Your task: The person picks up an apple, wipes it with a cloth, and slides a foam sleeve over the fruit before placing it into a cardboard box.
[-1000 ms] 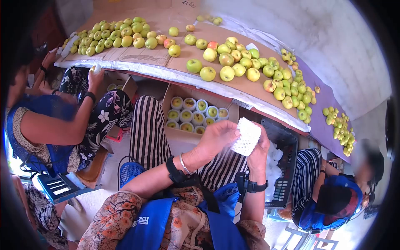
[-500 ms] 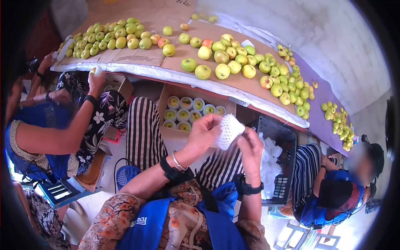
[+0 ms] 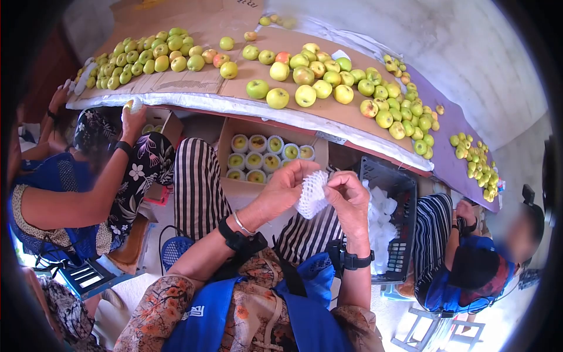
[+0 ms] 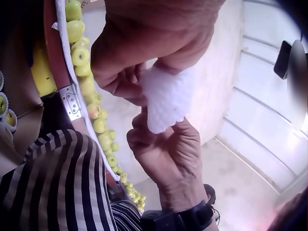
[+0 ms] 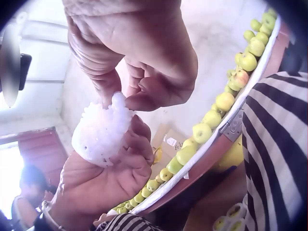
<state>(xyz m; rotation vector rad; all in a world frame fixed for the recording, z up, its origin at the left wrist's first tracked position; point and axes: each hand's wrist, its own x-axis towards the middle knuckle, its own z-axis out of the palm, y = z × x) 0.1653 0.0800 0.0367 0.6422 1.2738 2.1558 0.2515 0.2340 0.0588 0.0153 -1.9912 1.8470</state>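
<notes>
A white foam fruit net (image 3: pixel 312 195) is between my two hands, above my striped trousers in the head view. My left hand (image 3: pixel 287 186) grips one side of it, with fingers curled round it. At the opposite edge my right hand (image 3: pixel 350 202) pinches the net between thumb and fingertips. The right wrist view shows the net (image 5: pixel 98 137) bulging over the left palm (image 5: pixel 106 185), its pulled edge at the right fingertips. Whether an apple is inside, I cannot tell. Beyond my hands, a cardboard box (image 3: pixel 280 129) holds apples (image 3: pixel 255 159) in the same nets.
A cardboard-covered table (image 3: pixel 237 85) curves across the back, with loose apples (image 3: pixel 305 95) along it. A black crate (image 3: pixel 388 170) of white nets (image 3: pixel 381 214) stands right of my knees. Seated people are on both sides; the left one (image 3: pixel 64 199) holds a partly netted apple.
The net has turned and come lower and slightly left with both hands. My right fingers have shifted from its lower side to pinch its right edge.
</notes>
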